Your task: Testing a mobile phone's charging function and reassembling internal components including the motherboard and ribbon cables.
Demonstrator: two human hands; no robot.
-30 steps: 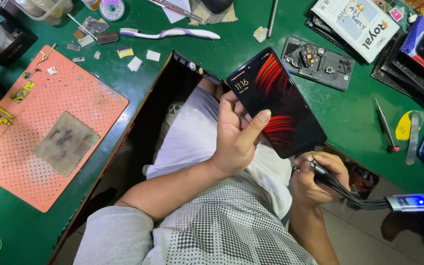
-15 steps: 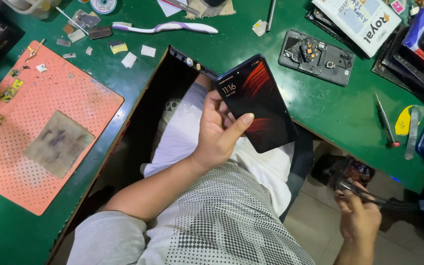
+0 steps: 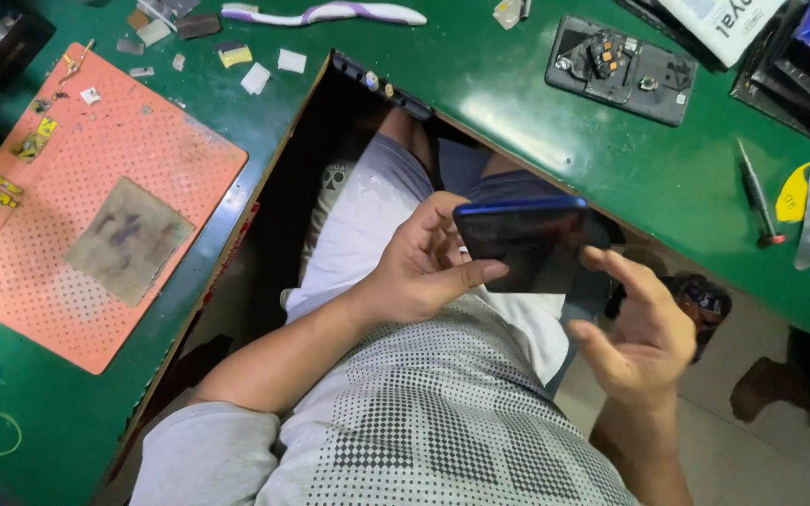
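Fingers of left hand (image 3: 419, 267) grip glossy dark slab phone (image 3: 527, 242); right hand (image 3: 639, 333) open, fingertip touching.

Grey short-sleeved shirt with black dot pattern; pale grey shorts; bare forearms.

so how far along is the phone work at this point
Looks mid-job. Done: the blue phone is in one piece, gripped by the left hand. In hand: the right hand is open with a finger at the phone's edge, its screen dark. Left: the opened phone lies on the green bench with its insides bare, a screwdriver nearby.
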